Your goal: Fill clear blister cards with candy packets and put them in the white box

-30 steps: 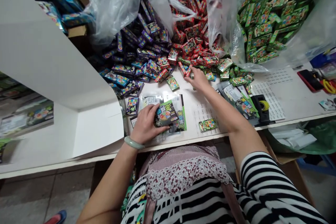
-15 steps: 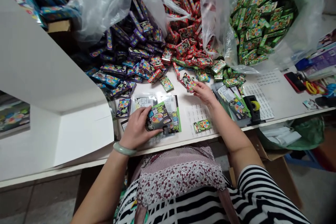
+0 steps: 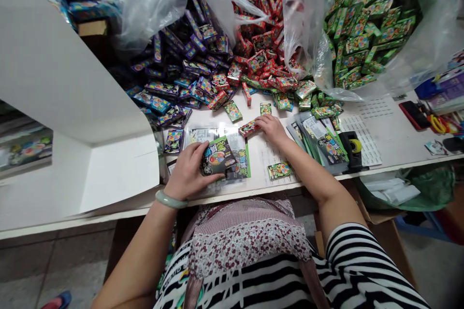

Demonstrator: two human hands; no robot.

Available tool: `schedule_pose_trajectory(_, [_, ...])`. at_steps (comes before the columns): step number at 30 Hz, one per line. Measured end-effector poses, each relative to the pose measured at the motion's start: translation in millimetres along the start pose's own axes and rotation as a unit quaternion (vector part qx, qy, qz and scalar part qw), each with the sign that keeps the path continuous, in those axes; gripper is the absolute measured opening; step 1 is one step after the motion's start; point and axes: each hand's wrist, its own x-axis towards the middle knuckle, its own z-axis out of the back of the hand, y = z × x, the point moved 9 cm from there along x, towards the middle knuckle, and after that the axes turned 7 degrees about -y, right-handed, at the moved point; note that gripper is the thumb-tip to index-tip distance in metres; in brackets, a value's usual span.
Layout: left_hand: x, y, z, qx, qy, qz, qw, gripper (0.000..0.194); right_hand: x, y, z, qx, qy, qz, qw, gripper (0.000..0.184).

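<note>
Along the front of the white desk [image 3: 384, 140], the hands are working well apart. The left hand [image 3: 186, 171], wearing a pale green bangle [image 3: 168, 199], is clamping a green-and-black printed packet [image 3: 217, 156] over a printed sheet [image 3: 235, 141]. The right hand [image 3: 271, 130] is lying open, its fingertips [image 3: 258, 123] just beside a small red box [image 3: 248, 128] and near a loose green box [image 3: 266, 108]. Behind them, heaps of purple boxes [image 3: 181, 77], red boxes [image 3: 257, 53] and green boxes [image 3: 366, 29] are spilling from clear plastic bags [image 3: 170, 5].

The packet [image 3: 212, 164] is black and green (multicoloured round emblem [image 3: 217, 157] included).
</note>
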Motion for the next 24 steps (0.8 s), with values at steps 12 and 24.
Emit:
schedule_pose_trajectory(12, [5.1,5.6,-13.2,-0.006,0.034,0.036,0.999,0.094,0.3,28.0,-4.8,-0.061,-0.025,-0.117,0.991,0.055])
schedule_pose_trajectory(24, [13.9,-5.8,-15.3,-0.033,0.005,0.006,0.999,0.098,-45.4,100.2,73.6,0.111,0.01,0.175,0.978,0.071])
